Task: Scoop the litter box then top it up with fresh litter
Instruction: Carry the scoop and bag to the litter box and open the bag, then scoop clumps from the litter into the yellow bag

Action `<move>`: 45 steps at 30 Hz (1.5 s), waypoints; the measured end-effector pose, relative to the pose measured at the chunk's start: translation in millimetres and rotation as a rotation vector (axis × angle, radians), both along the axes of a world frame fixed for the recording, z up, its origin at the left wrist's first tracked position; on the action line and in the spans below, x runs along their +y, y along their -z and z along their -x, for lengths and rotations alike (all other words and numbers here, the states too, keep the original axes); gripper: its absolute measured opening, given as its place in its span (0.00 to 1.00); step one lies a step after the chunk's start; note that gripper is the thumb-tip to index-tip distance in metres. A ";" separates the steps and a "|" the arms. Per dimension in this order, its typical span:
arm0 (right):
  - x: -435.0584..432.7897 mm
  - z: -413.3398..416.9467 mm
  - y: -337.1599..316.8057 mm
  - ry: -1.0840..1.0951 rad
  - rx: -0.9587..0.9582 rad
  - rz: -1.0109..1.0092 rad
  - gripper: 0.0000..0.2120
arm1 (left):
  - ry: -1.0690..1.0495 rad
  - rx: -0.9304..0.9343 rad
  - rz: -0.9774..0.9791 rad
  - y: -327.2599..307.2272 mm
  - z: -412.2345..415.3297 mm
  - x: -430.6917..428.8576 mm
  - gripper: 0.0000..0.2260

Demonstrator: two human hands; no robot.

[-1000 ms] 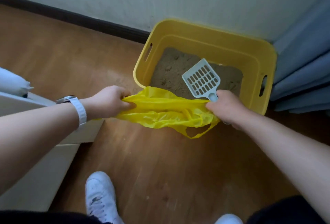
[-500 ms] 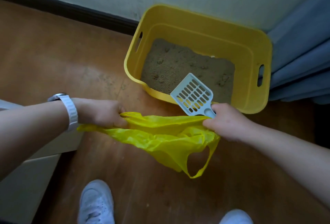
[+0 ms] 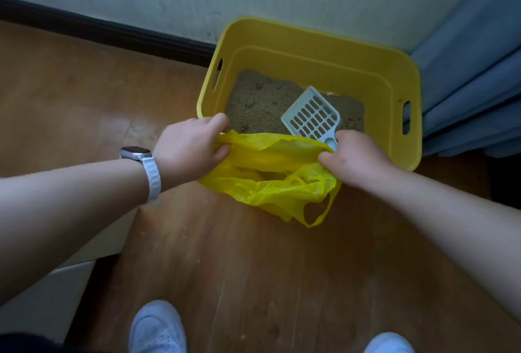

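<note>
At frame centre, the left hand (image 3: 191, 144) and right hand (image 3: 352, 155) pinch the yellow bag (image 3: 270, 180) mouth apart, the right also gripping the scoop (image 3: 313, 117), beside the litter box (image 3: 310, 40), likely to receive waste

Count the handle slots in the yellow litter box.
2. One handle slot is in the litter box's left end wall, the other in its right end wall. The yellow bag hides part of the near wall.

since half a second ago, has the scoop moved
Yes. The scoop has moved forward, from over the near rim of the litter box to above the litter inside.
</note>
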State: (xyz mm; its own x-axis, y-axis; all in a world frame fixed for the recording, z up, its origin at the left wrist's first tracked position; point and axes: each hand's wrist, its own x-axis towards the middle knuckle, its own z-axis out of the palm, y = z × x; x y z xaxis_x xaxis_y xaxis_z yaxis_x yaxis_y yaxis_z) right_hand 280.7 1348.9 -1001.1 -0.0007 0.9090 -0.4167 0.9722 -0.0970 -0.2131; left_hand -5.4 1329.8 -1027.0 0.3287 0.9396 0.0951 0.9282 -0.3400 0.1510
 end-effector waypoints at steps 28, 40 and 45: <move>30.6 -24.0 24.2 0.084 0.168 0.136 0.11 | 0.581 -0.050 -0.094 37.4 26.1 43.9 0.14; 39.5 -31.1 42.8 0.056 0.186 0.237 0.15 | 0.579 -0.036 -0.166 39.8 36.1 48.7 0.14; 34.8 -30.1 31.3 0.072 0.342 0.258 0.21 | 0.493 -0.109 -0.088 38.6 32.2 44.0 0.17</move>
